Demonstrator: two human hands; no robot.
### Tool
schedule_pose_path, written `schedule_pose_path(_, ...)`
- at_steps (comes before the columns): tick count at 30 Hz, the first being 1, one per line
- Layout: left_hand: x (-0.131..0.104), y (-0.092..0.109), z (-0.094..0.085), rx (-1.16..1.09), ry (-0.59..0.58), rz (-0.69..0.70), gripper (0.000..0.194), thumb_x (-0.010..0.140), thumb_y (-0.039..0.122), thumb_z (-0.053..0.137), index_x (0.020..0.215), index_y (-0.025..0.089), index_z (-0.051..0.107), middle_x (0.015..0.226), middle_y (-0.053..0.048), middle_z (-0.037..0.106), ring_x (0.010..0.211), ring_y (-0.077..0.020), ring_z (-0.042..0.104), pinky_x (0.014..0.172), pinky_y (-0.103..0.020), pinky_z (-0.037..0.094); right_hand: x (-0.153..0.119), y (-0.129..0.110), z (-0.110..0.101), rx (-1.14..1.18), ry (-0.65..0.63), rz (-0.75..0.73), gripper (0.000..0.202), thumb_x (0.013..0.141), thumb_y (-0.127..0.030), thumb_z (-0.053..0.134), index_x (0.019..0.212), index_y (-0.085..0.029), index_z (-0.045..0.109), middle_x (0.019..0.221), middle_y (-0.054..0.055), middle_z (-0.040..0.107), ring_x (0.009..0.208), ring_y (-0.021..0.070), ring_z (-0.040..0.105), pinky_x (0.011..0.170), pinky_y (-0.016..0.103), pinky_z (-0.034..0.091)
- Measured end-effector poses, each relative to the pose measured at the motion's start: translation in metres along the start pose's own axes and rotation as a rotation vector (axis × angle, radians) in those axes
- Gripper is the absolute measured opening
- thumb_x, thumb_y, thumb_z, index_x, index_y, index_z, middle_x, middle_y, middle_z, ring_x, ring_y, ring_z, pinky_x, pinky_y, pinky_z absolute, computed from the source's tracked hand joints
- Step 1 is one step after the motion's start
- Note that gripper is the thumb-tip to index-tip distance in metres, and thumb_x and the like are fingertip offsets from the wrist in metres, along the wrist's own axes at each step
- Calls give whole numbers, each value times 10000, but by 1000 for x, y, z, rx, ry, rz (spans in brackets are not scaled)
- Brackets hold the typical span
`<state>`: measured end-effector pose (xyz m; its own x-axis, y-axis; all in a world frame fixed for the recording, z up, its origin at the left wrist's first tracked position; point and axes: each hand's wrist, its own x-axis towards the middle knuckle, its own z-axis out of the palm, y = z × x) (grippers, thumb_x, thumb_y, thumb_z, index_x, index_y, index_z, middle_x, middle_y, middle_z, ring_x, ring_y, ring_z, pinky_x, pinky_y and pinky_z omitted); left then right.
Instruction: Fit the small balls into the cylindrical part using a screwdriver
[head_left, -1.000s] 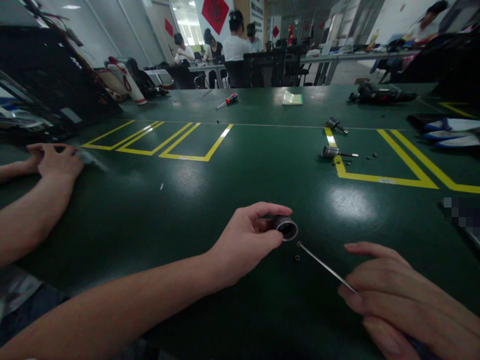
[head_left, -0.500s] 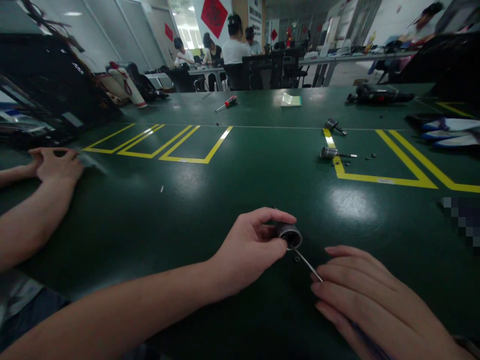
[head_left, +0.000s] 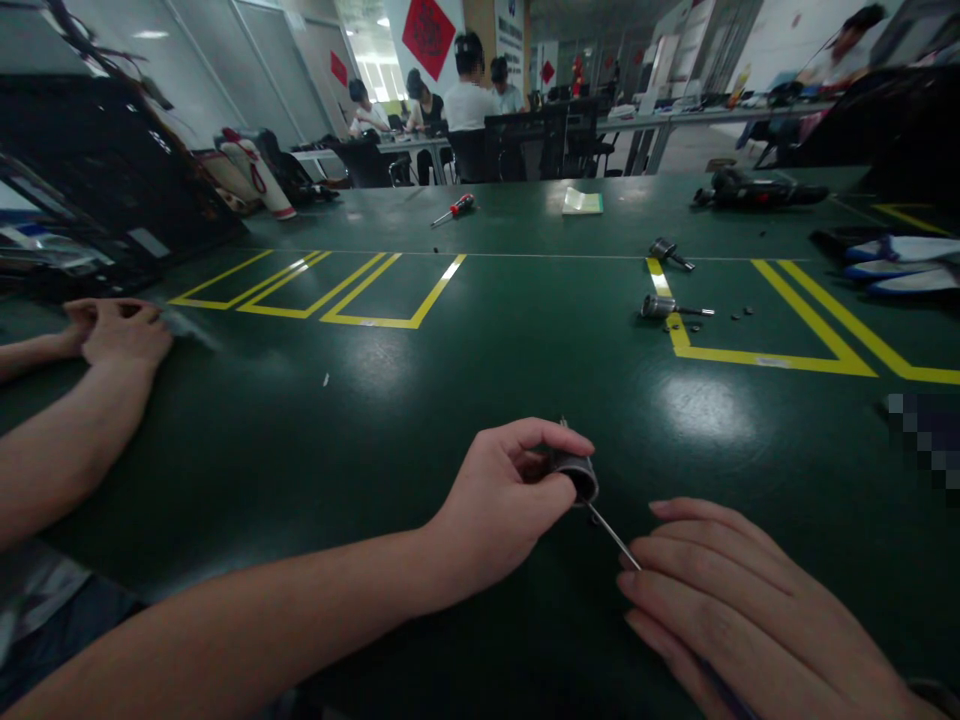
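Near the lower middle, my left hand (head_left: 499, 505) pinches a small metal cup-shaped part (head_left: 581, 474) between thumb and fingers, its open end tilted toward the right. My right hand (head_left: 750, 600), at the lower right, is closed round a tool with a thin metal shaft (head_left: 616, 538). The shaft's tip is at the lower rim of the cup; whether it reaches inside cannot be made out. Most of the tool's handle is hidden under the right hand. Two similar metal parts with shafts, one (head_left: 658, 306) nearer and one (head_left: 664, 249) farther, lie on the green table (head_left: 420, 430).
Small dark pieces (head_left: 736, 316) lie beside the metal parts. Farther back are a red screwdriver (head_left: 463, 204), a pale notepad (head_left: 583, 202) and a black power tool (head_left: 757, 190). Another person's hands (head_left: 124, 330) rest at the left. Blue-and-white objects (head_left: 904, 265) lie at the right.
The cup-shaped part has tilted, so less of its inside shows. The right hand and shaft have shifted slightly down. A small ring seen below the cup is now mostly hidden.
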<state>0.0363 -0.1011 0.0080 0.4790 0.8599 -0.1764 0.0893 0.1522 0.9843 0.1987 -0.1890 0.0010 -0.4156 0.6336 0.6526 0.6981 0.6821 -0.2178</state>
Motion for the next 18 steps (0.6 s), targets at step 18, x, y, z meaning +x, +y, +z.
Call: schedule_pose_path(18,2,10,-8,-128,-8,-25,296,699,48,578,971,165,574,1006,-46,642,945,-181,616,857,-342,475,-14,33,0,570,-51,811,301,866,-365,484,637,-209,600,611,-11,635,519,115,593,495,184,506)
